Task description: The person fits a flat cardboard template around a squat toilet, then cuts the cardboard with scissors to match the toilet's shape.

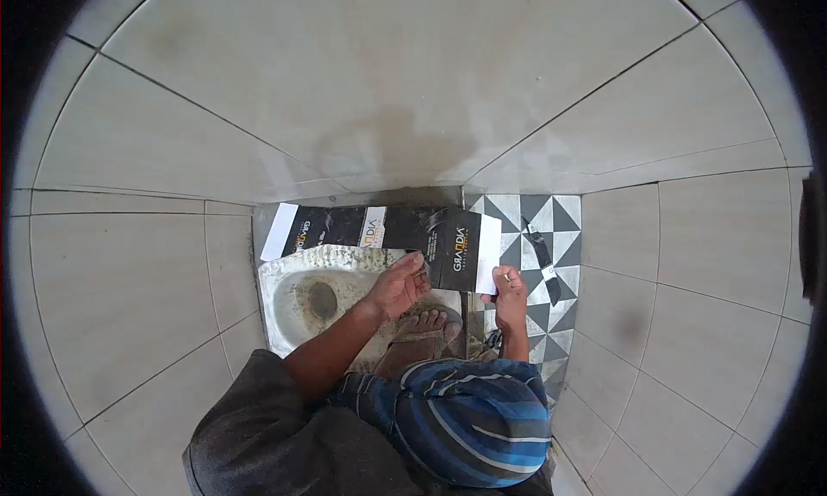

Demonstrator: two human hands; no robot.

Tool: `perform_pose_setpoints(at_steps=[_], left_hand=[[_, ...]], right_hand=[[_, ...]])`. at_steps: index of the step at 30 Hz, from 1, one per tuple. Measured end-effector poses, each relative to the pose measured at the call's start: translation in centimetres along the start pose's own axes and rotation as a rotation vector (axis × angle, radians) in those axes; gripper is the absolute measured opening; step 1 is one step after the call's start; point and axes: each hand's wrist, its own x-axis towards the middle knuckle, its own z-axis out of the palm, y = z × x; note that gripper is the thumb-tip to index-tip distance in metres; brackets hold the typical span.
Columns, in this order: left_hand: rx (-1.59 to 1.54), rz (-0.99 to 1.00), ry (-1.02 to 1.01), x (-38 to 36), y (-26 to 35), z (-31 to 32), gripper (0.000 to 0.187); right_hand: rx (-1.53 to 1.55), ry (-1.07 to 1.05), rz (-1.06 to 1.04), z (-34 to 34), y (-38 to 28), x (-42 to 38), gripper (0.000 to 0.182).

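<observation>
A black printed cardboard sheet (448, 251) with white end flaps and gold and white lettering lies along the back of a dirty squat toilet pan (284, 324). Its right part extends forward, beside the pan. My left hand (401, 287) is over the pan, fingers curled at the inner edge of the cardboard; the exact grip is partly hidden. With thumb and fingers closed, my right hand (508, 296) pinches the lower corner of the right white flap. A ring shows on that hand.
Black strips (541, 251) lie on the grey-and-white patterned floor tiles (560, 216) to the right. Beige wall tiles (388, 83) surround the narrow space on the sides and back. My bare foot (426, 328) stands by the pan, below my hands.
</observation>
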Motion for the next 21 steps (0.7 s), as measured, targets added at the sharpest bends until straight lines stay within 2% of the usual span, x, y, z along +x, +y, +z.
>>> perform_pose_setpoints(at_steps=[4, 6, 7, 10, 13, 15, 16, 18, 20, 21], left_hand=[[-0.033, -0.026, -0.054, 0.6, 0.1, -0.7, 0.013], [-0.030, -0.053, 0.010, 0.5, 0.0, -0.7, 0.015], [-0.030, -0.058, 0.010, 0.5, 0.0, -0.8, 0.015], [0.038, -0.051, -0.024, 0.4, 0.0, -0.5, 0.019], [0.238, -0.064, 0.041, -0.7, 1.1, 1.1, 0.017], [0.745, -0.263, 0.171, -1.7, 3.7, 2.7, 0.022], [0.768, -0.293, 0.158, -2.2, 5.1, 3.6, 0.022], [1.593, -0.336, -0.098, -2.6, 7.5, 6.2, 0.025], [1.550, -0.016, -0.059, -2.2, 8.4, 10.6, 0.028], [1.876, 0.356, -0.072, -1.2, 8.2, 13.2, 0.032]], right_hand=[[-0.025, 0.064, 0.018, 0.6, 0.6, -0.1, 0.017], [0.295, 0.051, -0.023, 0.9, 1.8, -0.1, 0.019], [0.297, 0.055, -0.023, 2.3, 0.6, -0.9, 0.019], [0.759, -0.065, 0.015, 4.9, -0.7, -2.4, 0.029], [0.680, -0.039, 0.044, 4.9, -0.5, -2.7, 0.033], [0.659, 0.047, 0.065, 3.7, -1.4, -2.5, 0.038], [0.556, 0.037, 0.079, 2.8, -2.4, -2.7, 0.041], [0.399, -0.002, 0.083, -0.3, -3.5, -2.8, 0.047], [0.545, -0.013, 0.061, -2.1, -4.1, -2.7, 0.048], [0.577, -0.034, 0.072, -3.6, -4.1, -2.6, 0.048]])
